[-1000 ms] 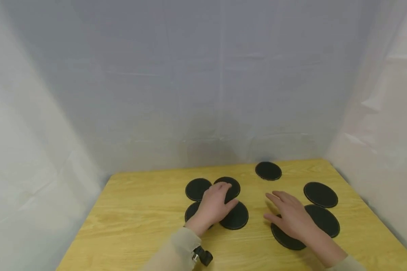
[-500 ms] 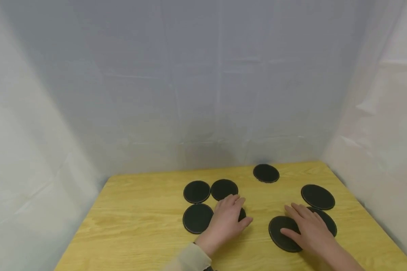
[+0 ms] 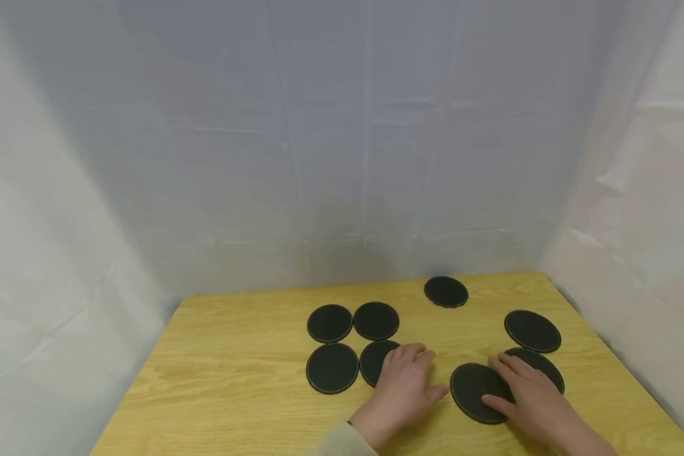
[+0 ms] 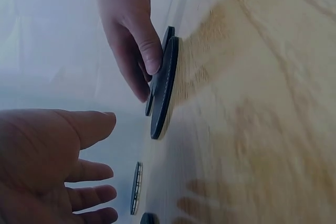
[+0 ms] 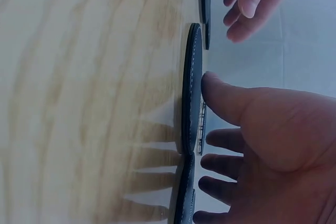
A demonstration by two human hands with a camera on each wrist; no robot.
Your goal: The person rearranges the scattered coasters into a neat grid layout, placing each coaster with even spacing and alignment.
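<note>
My left hand [image 3: 401, 392] lies flat on the wooden bench [image 3: 234, 380], fingers straight and relaxed, gripping nothing; its fingertips cover the right edge of a black round coaster [image 3: 379, 361] near the middle of the bench. That coaster is one of a block of four: another coaster [image 3: 332, 368] sits just to its left, and two more, the back-left coaster [image 3: 330, 323] and the back-right coaster [image 3: 376, 320], sit just behind them toward the far edge. My right hand [image 3: 527, 396] is also spread open, fingers extended, resting on the near-right coaster [image 3: 474, 391] close to the front edge; the right wrist view shows my thumb against that coaster's top face. Its fingers also reach over the overlapped coaster [image 3: 541, 367], which lies touching or slightly tucked against the first; I cannot tell which one is on top. Further toward the right edge lies a lone coaster [image 3: 532, 330], and a far coaster [image 3: 446, 291] sits by the back edge, well apart from the rest.
</note>
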